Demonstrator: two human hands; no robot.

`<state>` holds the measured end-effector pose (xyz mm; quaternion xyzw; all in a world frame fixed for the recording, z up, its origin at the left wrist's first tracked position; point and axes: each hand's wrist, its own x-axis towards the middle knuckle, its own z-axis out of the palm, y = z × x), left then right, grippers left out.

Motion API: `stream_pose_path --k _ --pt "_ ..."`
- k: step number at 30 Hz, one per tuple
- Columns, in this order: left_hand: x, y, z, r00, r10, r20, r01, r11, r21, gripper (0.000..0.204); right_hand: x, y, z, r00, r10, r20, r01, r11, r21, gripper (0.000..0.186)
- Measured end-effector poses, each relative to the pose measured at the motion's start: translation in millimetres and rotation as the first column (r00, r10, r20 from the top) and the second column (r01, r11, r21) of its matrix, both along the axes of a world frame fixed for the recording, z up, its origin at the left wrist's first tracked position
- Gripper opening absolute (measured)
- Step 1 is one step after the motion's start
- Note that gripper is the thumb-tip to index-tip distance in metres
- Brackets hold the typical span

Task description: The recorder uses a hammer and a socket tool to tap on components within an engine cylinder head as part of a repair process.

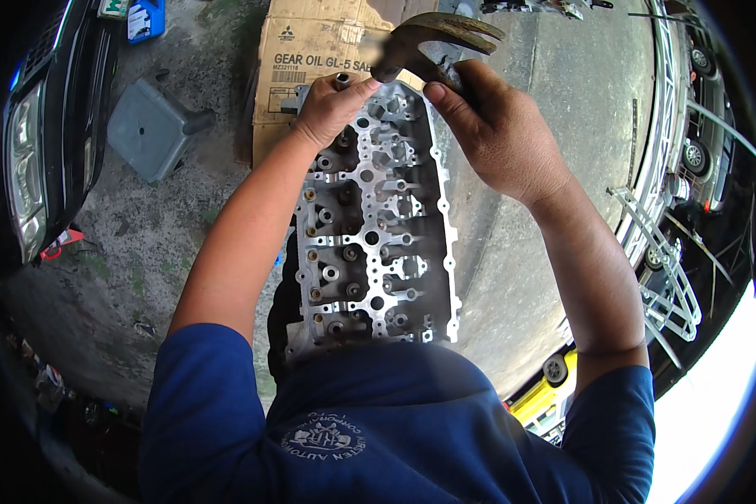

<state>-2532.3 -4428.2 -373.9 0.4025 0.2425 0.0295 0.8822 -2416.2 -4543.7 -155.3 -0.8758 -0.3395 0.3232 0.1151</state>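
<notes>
My right hand is closed round the handle of a worn claw hammer. The hammer's claws point to the right, and its striking end is close above my left thumb. My left hand is closed at the far end of the engine cylinder head. From its grip pokes the round end of a metal socket-like tool; the rest is hidden by the fingers. The cylinder head is bare silvery metal with rows of bores and valve springs, lying lengthwise in front of me.
A flattened cardboard box lies beyond the cylinder head. On the left are a grey plastic stool, a blue container and a dark car's front. Metal framing and parked vehicles stand on the right, one of them yellow.
</notes>
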Motion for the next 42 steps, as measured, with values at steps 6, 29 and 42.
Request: stream_pose_path --k 6,29,42 --pt "5.6 -10.5 0.0 0.998 -0.043 -0.035 0.051 0.956 0.290 0.031 -2.6 5.3 -3.8 1.000 0.016 0.023 -0.015 1.000 -0.021 0.037" --pt "6.1 -10.9 -3.9 0.995 -0.099 -0.021 0.099 0.916 0.390 0.027 16.1 22.3 -10.2 0.995 0.083 0.061 -0.096 0.964 0.248 0.043" --pt "-0.3 -10.0 5.7 0.990 0.083 0.111 -0.105 0.972 0.209 0.036 0.9 -17.0 -40.1 0.991 -0.104 -0.084 0.110 0.992 0.068 0.044"
